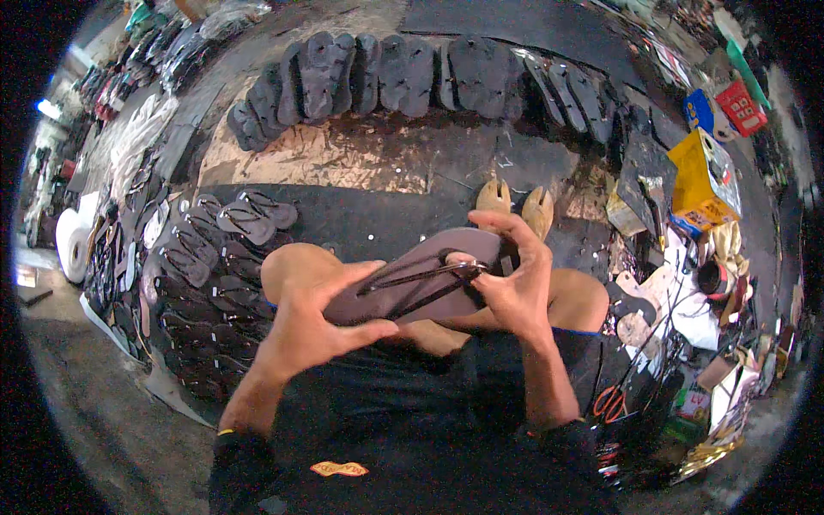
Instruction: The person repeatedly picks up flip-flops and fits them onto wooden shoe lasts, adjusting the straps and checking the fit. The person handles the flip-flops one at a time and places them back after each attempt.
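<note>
Above my lap I hold a dark grey-brown flip-flop (410, 292) sideways, its black strap (412, 276) facing up. My left hand (313, 305) grips the left end, thumb and fingers on opposite edges. Near the other end, my right hand (519, 279) is closed on the sole and the front of the strap; a ringed finger or thumb pokes in under the strap there. Just beyond the right hand stand two wooden foot forms (538, 210), each with a slot in its tip. How far the right fingers reach beneath the sole is hidden.
Dark soles (406, 75) line up in a curved row at the far side. Finished-looking flip-flops (249, 219) pile up at left beside a white roll (74, 245). At right lie a yellow box (702, 184), orange-handled scissors (611, 402) and scraps.
</note>
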A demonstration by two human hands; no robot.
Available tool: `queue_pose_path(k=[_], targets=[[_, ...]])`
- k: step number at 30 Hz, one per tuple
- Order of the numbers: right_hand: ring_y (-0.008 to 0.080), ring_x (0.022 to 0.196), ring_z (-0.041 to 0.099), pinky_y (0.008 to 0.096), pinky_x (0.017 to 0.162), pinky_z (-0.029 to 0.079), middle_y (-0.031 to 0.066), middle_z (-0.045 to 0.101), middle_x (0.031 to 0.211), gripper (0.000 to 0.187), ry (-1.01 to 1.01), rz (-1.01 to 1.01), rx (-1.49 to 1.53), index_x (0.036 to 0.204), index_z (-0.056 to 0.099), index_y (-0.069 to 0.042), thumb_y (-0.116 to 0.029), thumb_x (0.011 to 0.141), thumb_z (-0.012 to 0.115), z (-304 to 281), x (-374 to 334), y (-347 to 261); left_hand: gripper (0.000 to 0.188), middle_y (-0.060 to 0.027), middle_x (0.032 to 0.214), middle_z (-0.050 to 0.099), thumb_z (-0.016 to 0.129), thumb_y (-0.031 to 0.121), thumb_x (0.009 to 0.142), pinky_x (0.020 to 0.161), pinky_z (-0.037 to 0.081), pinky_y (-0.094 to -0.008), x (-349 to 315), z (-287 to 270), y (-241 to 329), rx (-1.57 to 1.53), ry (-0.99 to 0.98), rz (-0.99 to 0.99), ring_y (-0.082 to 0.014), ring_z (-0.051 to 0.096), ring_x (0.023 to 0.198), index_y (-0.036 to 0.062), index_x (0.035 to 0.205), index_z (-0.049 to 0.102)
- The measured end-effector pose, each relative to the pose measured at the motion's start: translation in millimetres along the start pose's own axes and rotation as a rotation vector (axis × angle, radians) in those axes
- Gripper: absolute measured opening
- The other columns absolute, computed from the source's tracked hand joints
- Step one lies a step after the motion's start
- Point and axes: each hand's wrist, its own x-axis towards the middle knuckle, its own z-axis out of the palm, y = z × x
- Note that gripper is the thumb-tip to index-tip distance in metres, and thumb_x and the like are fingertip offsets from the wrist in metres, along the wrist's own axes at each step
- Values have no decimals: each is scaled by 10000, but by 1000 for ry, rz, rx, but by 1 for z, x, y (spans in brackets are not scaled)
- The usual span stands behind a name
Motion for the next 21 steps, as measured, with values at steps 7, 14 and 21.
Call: queue_pose_path(k=[7, 14, 21], targets=[[230, 1298, 650, 391, 1153, 471, 132, 685, 1412, 713, -204, 94, 487, 1551, 526, 15, -50, 906, 823, -22, -25, 2, 724, -101, 1045, 781, 1020, 438, 634, 923, 528, -389, 0, -18, -25, -172, -32, -73, -282, 732, 986, 56, 1205, 793], [201, 1284, 650, 356, 1136, 468, 116, 727, 1343, 487, -94, 140, 344, 1442, 643, 20, -124, 991, 751, -21, -26, 11, 754, -107, 1044, 783, 1021, 467, 624, 918, 533, -387, 1, -14, -32, -179, -29, -68, -271, 735, 974, 50, 1208, 790], [197, 1238, 660, 362, 1121, 478, 94, 727, 1315, 475, -111, 122, 311, 1422, 656, 11, -119, 979, 769, -11, -19, 10, 820, -129, 1175, 777, 1041, 412, 635, 984, 552, -375, -4, -20, -41, -198, -95, -117, -242, 743, 1087, -6, 1275, 744]])
